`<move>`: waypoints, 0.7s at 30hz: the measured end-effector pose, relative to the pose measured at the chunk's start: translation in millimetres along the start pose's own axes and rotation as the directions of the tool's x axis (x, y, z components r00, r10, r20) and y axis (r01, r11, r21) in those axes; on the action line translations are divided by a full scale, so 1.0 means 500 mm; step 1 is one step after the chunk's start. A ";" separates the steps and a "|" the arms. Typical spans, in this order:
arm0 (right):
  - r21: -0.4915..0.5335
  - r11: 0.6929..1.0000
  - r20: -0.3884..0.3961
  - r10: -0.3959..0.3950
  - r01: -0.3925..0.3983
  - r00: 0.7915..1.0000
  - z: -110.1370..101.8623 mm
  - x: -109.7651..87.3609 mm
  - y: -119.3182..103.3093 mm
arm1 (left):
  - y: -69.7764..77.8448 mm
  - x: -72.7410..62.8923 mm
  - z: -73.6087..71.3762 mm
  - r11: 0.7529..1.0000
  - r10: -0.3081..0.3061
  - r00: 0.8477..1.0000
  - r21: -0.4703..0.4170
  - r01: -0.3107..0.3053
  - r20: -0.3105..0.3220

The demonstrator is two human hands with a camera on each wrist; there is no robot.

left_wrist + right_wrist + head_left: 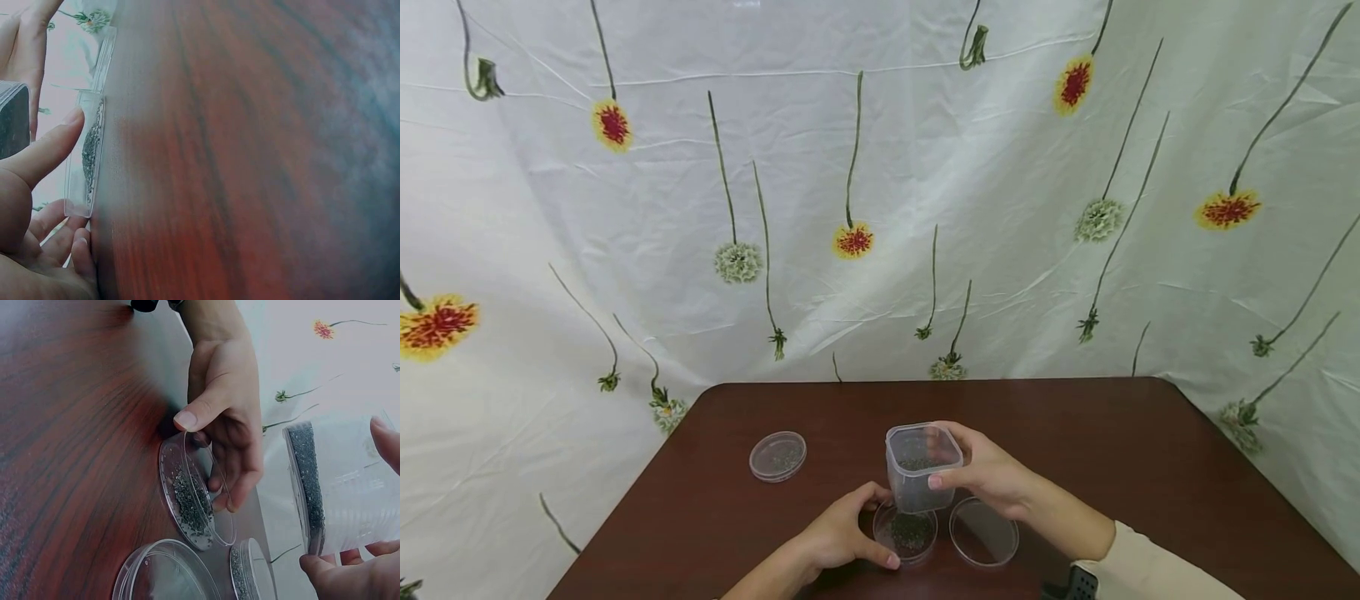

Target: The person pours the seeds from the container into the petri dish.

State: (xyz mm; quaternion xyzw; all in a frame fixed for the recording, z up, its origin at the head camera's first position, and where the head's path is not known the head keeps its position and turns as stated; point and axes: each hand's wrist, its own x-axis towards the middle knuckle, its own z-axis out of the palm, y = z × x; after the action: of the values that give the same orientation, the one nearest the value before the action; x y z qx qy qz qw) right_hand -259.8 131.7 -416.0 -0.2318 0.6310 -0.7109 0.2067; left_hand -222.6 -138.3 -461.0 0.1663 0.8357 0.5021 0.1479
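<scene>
My left hand (842, 529) holds a clear petri dish (912, 554) by its sides, thumb at the near rim and fingers at the far side. A mound of dark granules (192, 503) lies in the dish, which stands on the table. With my right hand (992, 475) I grip a clear square plastic container (917, 493), thumb on one side and fingers round the other. It is upright, just above and behind the dish, overlapping its far rim in the head view. A layer of dark granules (307, 481) covers the container's bottom.
Right of the held dish lies a clear round dish part (983, 533), like a lid. Another petri dish (777, 457), with some granules inside, stands farther back on the left. The dark wooden table (1037, 417) ends at a flower-patterned cloth (820, 317).
</scene>
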 end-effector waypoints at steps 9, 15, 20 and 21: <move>-0.044 0.999 -0.010 -0.011 0.011 1.000 -0.001 -0.005 -0.005 | 0.004 0.002 -0.002 1.000 0.010 1.000 -0.006 -0.010 0.012; -0.064 0.996 -0.001 -0.066 0.066 0.998 -0.018 -0.006 -0.008 | 0.001 0.001 -0.002 1.000 0.021 1.000 -0.006 -0.021 0.013; -0.107 0.992 -0.033 -0.069 0.065 0.997 -0.046 -0.014 -0.013 | 0.000 0.002 -0.001 1.000 0.022 1.000 -0.003 -0.022 0.010; -0.120 0.991 -0.042 -0.066 0.061 0.997 -0.052 -0.018 -0.015 | 0.000 0.002 -0.001 1.000 0.021 1.000 -0.003 -0.021 0.010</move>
State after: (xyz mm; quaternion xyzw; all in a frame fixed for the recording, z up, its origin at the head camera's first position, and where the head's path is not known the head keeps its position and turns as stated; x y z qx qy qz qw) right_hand -268.0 158.8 -411.9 -0.2472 0.6690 -0.6835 0.1553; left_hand -223.8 -138.3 -460.9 0.1775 0.8324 0.5040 0.1467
